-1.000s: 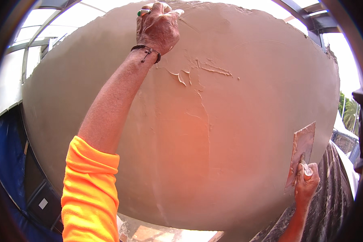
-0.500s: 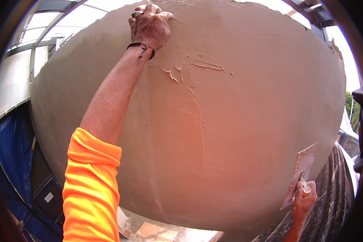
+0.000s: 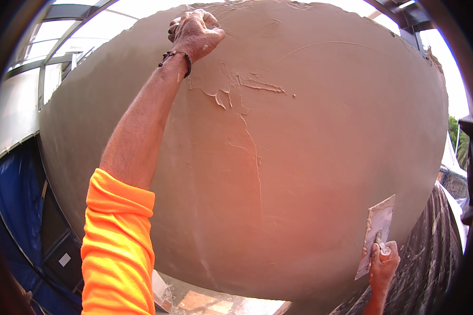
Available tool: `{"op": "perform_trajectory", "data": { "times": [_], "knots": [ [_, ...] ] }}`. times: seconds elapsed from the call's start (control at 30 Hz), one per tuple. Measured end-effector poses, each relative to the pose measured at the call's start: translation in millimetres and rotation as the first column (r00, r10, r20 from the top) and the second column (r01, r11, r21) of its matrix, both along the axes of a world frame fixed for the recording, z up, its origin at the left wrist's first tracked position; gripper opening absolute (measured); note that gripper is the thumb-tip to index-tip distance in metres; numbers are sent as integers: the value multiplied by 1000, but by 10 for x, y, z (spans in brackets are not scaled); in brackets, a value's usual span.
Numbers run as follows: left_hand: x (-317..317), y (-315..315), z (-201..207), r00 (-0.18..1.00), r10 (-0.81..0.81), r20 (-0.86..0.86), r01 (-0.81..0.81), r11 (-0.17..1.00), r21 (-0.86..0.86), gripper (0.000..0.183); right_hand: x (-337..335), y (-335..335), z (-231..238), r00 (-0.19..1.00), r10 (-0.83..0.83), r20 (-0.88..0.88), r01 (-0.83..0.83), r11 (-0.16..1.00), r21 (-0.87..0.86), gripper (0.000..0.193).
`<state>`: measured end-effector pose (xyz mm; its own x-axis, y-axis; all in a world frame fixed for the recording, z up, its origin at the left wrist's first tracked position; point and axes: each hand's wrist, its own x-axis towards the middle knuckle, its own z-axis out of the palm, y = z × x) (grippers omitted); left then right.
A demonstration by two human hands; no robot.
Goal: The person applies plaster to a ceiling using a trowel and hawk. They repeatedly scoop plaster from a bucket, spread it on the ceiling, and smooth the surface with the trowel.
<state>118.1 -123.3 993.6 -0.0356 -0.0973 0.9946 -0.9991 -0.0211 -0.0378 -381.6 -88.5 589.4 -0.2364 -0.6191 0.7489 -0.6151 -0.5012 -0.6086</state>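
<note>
A large curved panel of wet, beige-brown plaster (image 3: 320,152) fills the view, with raised ridges and a thin vertical crack-like line near its middle. Close to its top edge is my left hand (image 3: 197,34), back toward me and fingers curled closed. What those fingers hold, if anything, is hidden. A ring and a dark cord bracelet (image 3: 187,63) are on that hand and wrist. At the lower right my right hand (image 3: 384,265) grips the handle of a plastering trowel (image 3: 377,226). Its flat rectangular blade, smeared with plaster, is tilted beside the panel; contact cannot be made out.
Metal framing (image 3: 71,37) stands behind the panel at the upper left. Blue sheeting (image 3: 16,194) hangs at the left, and a dark, splattered sheet (image 3: 423,252) lies at the lower right. Below the panel's lower edge shows a pale floor with a board (image 3: 197,301).
My right hand and the trowel have shifted left and slightly down. My left hand has turned a little at the wrist, staying near the top edge with its fingers curled.
</note>
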Motion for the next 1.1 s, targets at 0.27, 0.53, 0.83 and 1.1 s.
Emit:
{"op": "perform_trajectory", "data": {
  "times": [0.27,0.53,0.83,1.1],
  "knots": [
    [1,-182,-171,945,306,116,-268,927,-262,17,47,51,11,1000,-24,-11,24,1000,-13,25],
    [-44,-275,-81,960,281,-20,-278,937,-212,20,35,37,-7,999,11,31,-11,1000,9,25],
    [-122,-264,-73,971,238,3,-232,950,-208,17,58,107,53,1000,26,10,-27,999,47,25],
    [-283,386,-1487,867,-493,76,497,867,-43,14,622,124,664,984,175,-41,-178,979,-97,25]
  ]
}}
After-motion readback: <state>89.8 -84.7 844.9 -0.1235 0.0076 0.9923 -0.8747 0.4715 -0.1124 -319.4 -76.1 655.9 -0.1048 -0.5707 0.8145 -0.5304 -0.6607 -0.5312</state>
